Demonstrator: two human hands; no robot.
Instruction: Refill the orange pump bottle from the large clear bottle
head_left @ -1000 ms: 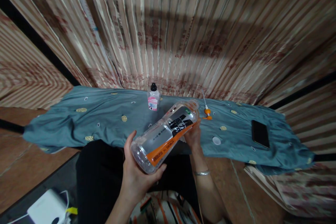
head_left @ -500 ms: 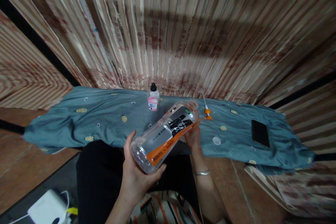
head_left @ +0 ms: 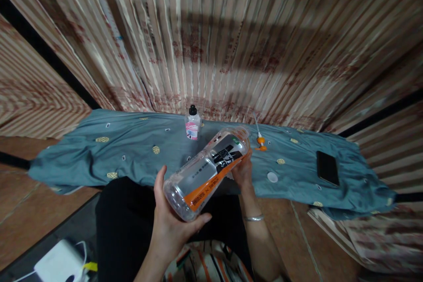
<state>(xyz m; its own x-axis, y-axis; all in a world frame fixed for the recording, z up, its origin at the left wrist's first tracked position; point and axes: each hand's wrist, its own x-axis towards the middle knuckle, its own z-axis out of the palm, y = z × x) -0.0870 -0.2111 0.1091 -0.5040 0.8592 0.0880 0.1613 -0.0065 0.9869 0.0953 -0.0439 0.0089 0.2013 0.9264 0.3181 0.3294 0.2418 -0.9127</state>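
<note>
A large clear plastic bottle (head_left: 208, 169) with an orange and black label is held tilted over my lap, its neck toward the upper right. My left hand (head_left: 173, 218) cups its base, thumb and fingers spread around it. Near the neck, my right hand (head_left: 243, 169) grips the bottle from the right and below; its fingers are partly hidden. Behind the bottle stands a small clear bottle (head_left: 192, 124) with a black cap and pink label. An orange pump head (head_left: 261, 142) with a clear tube lies right of the large bottle's neck.
A blue-green cloth (head_left: 139, 141) with pineapple prints covers the long surface. On its right side are a round white disc (head_left: 272, 177) and a black phone (head_left: 327, 168). A white device (head_left: 59, 262) with a cable is at lower left. Striped curtains (head_left: 211, 44) hang behind.
The large bottle's base and my left hand have shifted very slightly. My right hand stays at the bottle's neck end, and the other objects rest where they were.
</note>
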